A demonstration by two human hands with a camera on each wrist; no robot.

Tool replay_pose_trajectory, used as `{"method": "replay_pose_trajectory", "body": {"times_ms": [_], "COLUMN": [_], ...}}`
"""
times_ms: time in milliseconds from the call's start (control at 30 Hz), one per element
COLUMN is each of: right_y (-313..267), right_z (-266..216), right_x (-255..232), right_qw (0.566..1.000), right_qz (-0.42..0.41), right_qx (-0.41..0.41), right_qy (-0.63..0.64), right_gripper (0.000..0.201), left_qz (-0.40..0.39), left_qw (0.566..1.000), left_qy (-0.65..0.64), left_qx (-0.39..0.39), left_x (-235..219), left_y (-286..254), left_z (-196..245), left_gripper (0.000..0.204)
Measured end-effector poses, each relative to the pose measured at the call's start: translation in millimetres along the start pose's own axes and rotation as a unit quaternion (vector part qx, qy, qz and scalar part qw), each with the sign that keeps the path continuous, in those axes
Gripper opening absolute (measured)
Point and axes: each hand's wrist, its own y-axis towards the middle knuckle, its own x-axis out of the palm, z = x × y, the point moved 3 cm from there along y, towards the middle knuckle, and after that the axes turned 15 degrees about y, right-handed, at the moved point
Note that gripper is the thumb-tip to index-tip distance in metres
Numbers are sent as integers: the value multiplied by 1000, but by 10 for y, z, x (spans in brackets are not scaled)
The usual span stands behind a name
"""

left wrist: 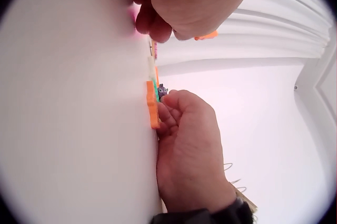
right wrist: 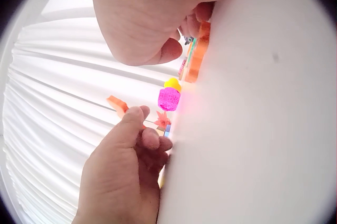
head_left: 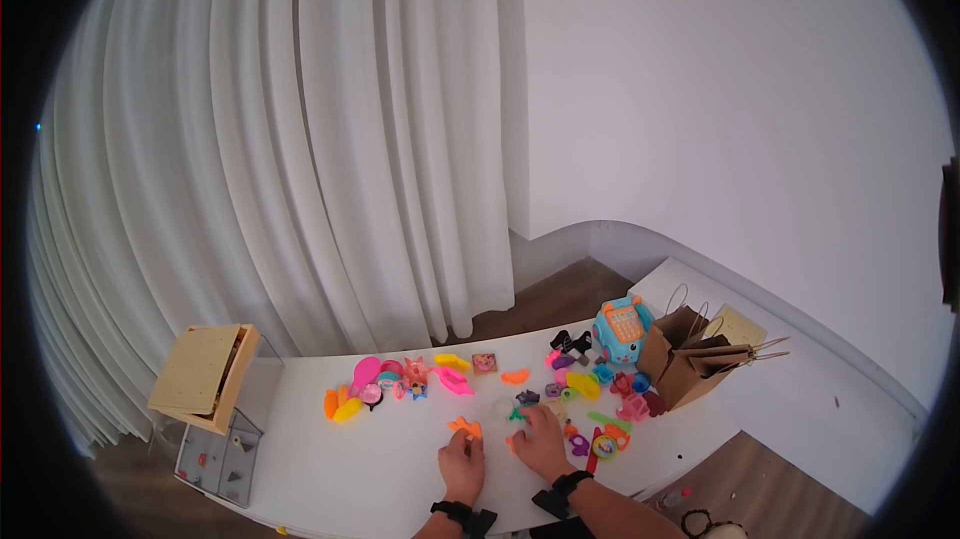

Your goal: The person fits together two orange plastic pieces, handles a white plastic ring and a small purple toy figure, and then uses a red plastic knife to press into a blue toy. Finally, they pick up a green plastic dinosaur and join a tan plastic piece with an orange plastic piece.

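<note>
In the head view my left hand (head_left: pixel 462 469) pinches an orange toy piece with a knobbly outline (head_left: pixel 465 427), raised off the white table. The right wrist view shows this orange piece (right wrist: pixel 118 105) jutting past the thumb and fingertips. My right hand (head_left: pixel 542 444) is low at the tabletop, its curled fingers at the end of a second flat orange piece (left wrist: pixel 151 104); part of its grip is hidden behind the hand. Just beyond those fingers lie a green toy (head_left: pixel 517 413) and a dark purple toy (head_left: pixel 527 397).
Pink, orange and yellow toys, including a pink mirror-shaped one (head_left: pixel 367 371), lie at the left. Several small colourful toys, a blue toy phone (head_left: pixel 622 329) and brown paper bags (head_left: pixel 690 364) are at the right. A clear case with a wooden lid (head_left: pixel 200 374) stands at the left end.
</note>
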Motion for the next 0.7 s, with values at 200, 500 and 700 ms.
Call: {"method": "replay_pose_trajectory", "body": {"times_ms": [200, 500, 700], "right_y": [6, 9, 27], "right_z": [-5, -10, -3], "right_x": [-2, 11, 23], "right_qw": [1000, 998, 1000], "right_qz": [1, 3, 19], "right_qx": [15, 48, 21], "right_qy": [9, 30, 6], "right_gripper": [37, 36, 37], "left_qz": [206, 22, 54], "left_qw": [958, 999, 996], "left_qy": [114, -21, -6], "left_qx": [161, -45, 64], "left_x": [-155, 73, -47], "left_y": [13, 20, 12], "left_z": [217, -199, 153], "left_gripper": [31, 33, 23]}}
